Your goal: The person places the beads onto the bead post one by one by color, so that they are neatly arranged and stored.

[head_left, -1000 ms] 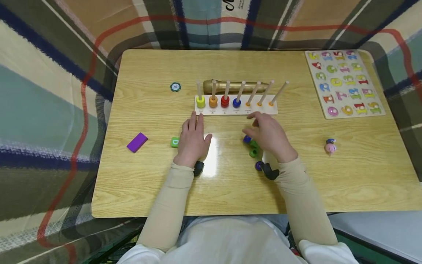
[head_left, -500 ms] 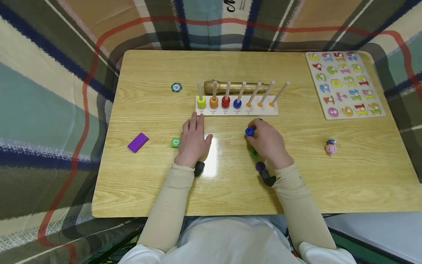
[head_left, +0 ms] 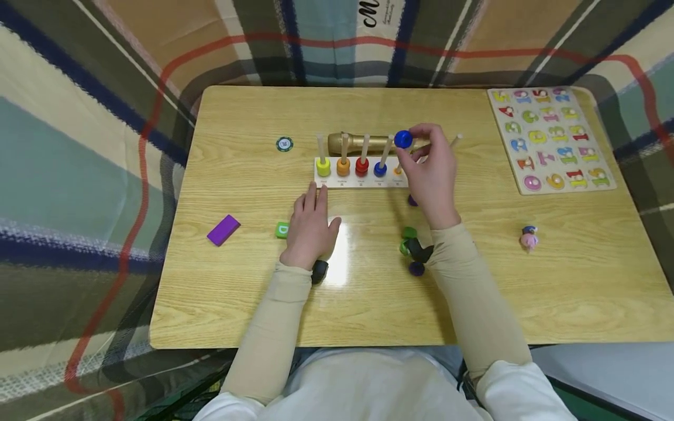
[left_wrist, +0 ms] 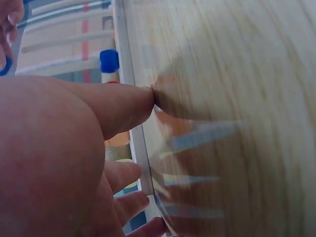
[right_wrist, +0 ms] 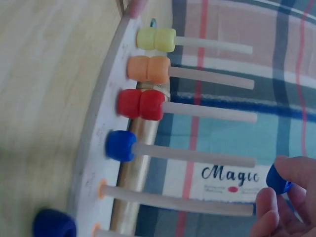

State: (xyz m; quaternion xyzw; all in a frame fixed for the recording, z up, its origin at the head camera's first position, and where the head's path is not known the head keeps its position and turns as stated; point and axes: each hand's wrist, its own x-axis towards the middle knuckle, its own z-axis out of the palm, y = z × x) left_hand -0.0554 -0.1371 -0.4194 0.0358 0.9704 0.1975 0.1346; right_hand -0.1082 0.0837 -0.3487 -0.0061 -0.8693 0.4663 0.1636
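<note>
One blue bead (head_left: 403,139), round face towards my head view, is pinched in the right hand (head_left: 433,175) above the peg board (head_left: 351,177), long axis crosswise; the left hand (head_left: 310,229) rests straight-fingered at its edge.

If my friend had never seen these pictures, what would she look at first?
Probably the shiny blue bead, pinched in the fingers of the right hand above the white stand. Next, maybe the row on the stand's pegs: yellow beads, orange beads, red beads and one more blue bead. Then perhaps the colourful puzzle board at the table's far right corner.
</note>
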